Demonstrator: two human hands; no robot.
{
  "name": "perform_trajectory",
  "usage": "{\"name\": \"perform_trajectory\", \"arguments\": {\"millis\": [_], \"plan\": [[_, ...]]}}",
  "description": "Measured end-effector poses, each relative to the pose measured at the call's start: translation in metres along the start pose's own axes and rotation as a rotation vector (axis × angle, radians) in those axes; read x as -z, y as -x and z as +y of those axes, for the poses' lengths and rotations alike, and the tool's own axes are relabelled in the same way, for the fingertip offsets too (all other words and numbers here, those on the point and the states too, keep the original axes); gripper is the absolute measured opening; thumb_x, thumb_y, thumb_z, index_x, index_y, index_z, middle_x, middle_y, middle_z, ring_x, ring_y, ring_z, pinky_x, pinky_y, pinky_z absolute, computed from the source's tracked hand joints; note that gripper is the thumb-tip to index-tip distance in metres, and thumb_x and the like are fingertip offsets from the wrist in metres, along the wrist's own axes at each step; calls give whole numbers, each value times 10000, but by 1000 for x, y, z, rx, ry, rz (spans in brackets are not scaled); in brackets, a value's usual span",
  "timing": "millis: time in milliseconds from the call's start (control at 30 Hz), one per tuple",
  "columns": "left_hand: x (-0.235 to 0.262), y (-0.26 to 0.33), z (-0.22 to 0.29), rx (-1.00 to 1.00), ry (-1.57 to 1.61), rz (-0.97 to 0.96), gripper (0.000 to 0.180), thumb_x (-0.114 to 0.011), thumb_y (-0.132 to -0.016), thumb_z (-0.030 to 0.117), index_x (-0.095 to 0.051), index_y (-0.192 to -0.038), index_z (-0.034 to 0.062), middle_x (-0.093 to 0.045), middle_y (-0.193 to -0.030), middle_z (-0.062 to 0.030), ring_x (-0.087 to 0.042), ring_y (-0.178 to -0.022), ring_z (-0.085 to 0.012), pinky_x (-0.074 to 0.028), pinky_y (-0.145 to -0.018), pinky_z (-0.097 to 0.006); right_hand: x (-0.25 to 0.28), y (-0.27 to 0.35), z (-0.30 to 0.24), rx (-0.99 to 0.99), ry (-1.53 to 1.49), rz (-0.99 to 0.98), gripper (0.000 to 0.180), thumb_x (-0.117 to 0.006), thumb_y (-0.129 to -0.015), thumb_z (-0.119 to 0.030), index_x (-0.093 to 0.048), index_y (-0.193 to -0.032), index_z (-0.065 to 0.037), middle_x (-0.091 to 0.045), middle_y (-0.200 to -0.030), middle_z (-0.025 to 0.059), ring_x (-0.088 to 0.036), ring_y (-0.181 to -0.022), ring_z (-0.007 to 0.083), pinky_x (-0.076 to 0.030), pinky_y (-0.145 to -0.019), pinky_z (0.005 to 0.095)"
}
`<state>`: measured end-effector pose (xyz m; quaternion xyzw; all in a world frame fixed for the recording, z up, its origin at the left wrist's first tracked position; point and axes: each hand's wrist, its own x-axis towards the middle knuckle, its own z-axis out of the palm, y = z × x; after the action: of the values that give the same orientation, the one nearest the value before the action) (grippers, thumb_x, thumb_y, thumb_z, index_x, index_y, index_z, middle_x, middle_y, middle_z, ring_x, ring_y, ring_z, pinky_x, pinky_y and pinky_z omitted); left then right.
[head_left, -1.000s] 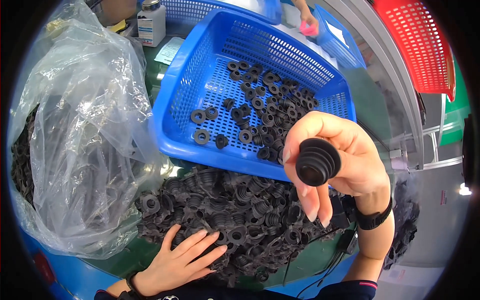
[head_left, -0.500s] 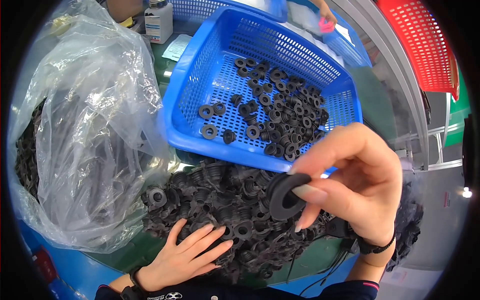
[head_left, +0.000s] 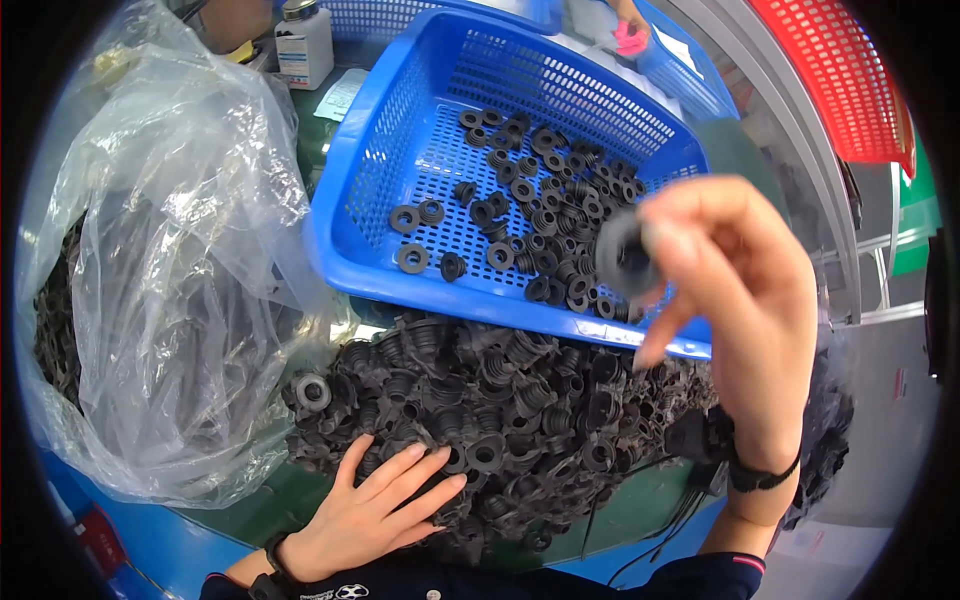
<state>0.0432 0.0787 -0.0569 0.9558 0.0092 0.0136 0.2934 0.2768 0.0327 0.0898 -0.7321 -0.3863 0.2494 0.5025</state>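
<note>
My right hand (head_left: 745,290) pinches a black ribbed rubber grommet (head_left: 622,262) between thumb and fingers, held above the near right rim of the blue basket (head_left: 440,290). Motion blurs the grommet and fingertips. Inside the basket lie many loose black grommets (head_left: 545,215), bunched toward its right side. With fingers spread, my left hand (head_left: 375,510) rests on the near left edge of a heap of black rubber parts (head_left: 510,400), which have ragged flash around them. Nothing shows in the left hand's grasp.
At left stands a large clear plastic bag (head_left: 190,300) with dark parts inside. A white bottle (head_left: 303,45) and a paper slip (head_left: 342,95) are behind. A red basket (head_left: 840,80) is at far right. Another person's hand (head_left: 630,22) holds something pink at the back.
My right hand has lifted away from the heap, carrying the grommet up and slightly right to the basket's rim. The left hand stays on the heap.
</note>
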Motion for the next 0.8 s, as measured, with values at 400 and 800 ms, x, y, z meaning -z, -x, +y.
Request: {"name": "perform_trajectory", "arguments": {"millis": [400,800], "plan": [[0,4,9,29,-17,68,551,-615,-676,324,-448,-1183,184,-395,-1237,-33,-339,-1149,-196,-221,-942,-489,33,38,-7,119,295,452,243,-410,-855,-128,-491,-1017,34,-442,-662,5,-418,-508,21,-298,-373,125],[2,89,28,447,-82,936,160,-475,-831,130,-589,-824,18,-603,-727,-99,-530,-531,-153,-436,-606,-284,14,164,15,426,457,-252,241,-635,-659,-38,-595,-895,-69,-573,-736,20,-569,-620,135,-449,-505,219]]}}
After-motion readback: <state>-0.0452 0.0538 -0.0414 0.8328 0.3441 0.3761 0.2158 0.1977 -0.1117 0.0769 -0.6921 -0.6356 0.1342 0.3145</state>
